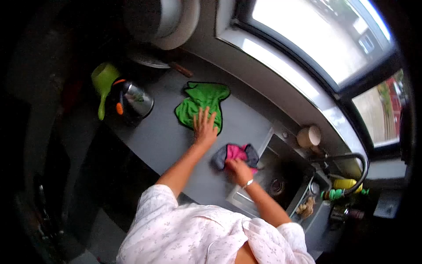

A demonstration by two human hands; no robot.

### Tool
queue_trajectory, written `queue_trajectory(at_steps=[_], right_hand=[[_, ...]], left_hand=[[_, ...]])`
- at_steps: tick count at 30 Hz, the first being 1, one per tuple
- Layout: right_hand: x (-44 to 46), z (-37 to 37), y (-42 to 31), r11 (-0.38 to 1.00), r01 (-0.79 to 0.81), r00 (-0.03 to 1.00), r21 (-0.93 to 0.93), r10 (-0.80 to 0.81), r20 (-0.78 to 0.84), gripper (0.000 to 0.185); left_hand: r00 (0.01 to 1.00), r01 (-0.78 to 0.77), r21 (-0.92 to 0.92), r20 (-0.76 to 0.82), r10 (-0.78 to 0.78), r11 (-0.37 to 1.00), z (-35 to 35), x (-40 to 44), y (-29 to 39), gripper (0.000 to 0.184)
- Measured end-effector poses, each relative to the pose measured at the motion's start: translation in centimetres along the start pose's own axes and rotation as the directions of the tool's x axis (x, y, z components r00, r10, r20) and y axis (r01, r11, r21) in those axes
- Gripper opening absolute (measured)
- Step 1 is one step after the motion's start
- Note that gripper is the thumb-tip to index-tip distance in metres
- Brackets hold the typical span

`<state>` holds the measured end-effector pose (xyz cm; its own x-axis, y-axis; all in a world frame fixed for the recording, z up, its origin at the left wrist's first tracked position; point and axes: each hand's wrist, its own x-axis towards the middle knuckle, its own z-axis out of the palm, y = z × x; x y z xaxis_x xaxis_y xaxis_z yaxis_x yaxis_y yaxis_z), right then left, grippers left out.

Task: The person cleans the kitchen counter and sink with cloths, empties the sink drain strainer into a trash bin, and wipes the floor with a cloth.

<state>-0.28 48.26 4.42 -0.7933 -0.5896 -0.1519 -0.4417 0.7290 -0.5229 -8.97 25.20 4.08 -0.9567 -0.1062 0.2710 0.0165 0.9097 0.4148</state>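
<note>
A green cloth [204, 94] with a dark border lies spread, slightly rumpled, on the grey countertop [162, 141]. My left hand [205, 127] rests on its near edge, fingers stretched out and flat. Beside the sink, a bunched pink and grey cloth [237, 152] with dark edging is under my right hand [239, 170]. The fingers of that hand are closed on the cloth, and its near part is hidden by them.
To the right is a sink [274, 154] with a black curved faucet [362, 165]. A beige cup [309, 136] stands behind it, below the window. At left are a metal kettle [137, 99] and a green ladle-like scoop [104, 79]; a wooden-handled pan [151, 60] lies farther back.
</note>
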Motion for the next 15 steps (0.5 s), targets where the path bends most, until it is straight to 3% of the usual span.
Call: queue_trajectory(at_steps=[1,3,6,7,8,10,11,13,15], right_hand=[[-1.0,0.0,-2.2,0.999,-0.001,0.999,0.05,-0.001,0.043,0.037],[-2.7,1.7,-4.0,0.996,0.017,0.993,0.086,-0.027,0.117,0.044],[-3.2,1.4,-6.2,0.994,0.019,0.985,0.105,-0.037,0.171,0.043],[-3.2,1.7,-6.0,0.993,0.004,0.986,0.117,-0.023,0.166,0.042],[-2.9,2.1,-6.0,0.992,-0.011,0.986,0.127,-0.01,0.165,0.042],[-2.0,2.2,-4.9,0.996,0.027,0.99,0.085,-0.038,0.135,0.042],[-1.8,2.2,-3.9,0.998,0.045,0.994,0.044,-0.05,0.101,0.041],[-0.4,1.5,-2.0,0.991,0.035,0.999,0.129,-0.038,0.022,0.041],[0.8,-0.2,-0.8,0.996,-0.07,0.994,0.052,0.074,-0.086,0.041]], left_hand=[[0.999,0.026,0.005,-0.018,-0.026,1.0,0.9,0.4,-1.3,0.06],[0.964,0.264,-0.112,-0.006,-0.266,0.958,3.8,0.8,-4.0,0.063],[0.996,0.044,-0.279,-0.063,-0.064,0.959,7.8,1.5,-2.7,0.059],[0.967,-0.126,-0.42,-0.255,0.017,0.899,8.9,1.8,-0.7,0.048],[0.995,-0.021,-0.492,0.078,0.068,0.87,10.5,2.4,0.1,0.055],[0.982,-0.096,-0.593,0.077,0.175,0.8,10.3,2.3,3.7,0.059],[0.978,-0.01,-0.705,0.142,0.155,0.709,9.7,2.6,5.2,0.059],[0.988,0.0,-0.713,0.11,0.111,0.701,6.5,2.2,7.2,0.058],[0.995,-0.052,-0.716,0.022,0.096,0.696,4.3,1.9,6.7,0.052]])
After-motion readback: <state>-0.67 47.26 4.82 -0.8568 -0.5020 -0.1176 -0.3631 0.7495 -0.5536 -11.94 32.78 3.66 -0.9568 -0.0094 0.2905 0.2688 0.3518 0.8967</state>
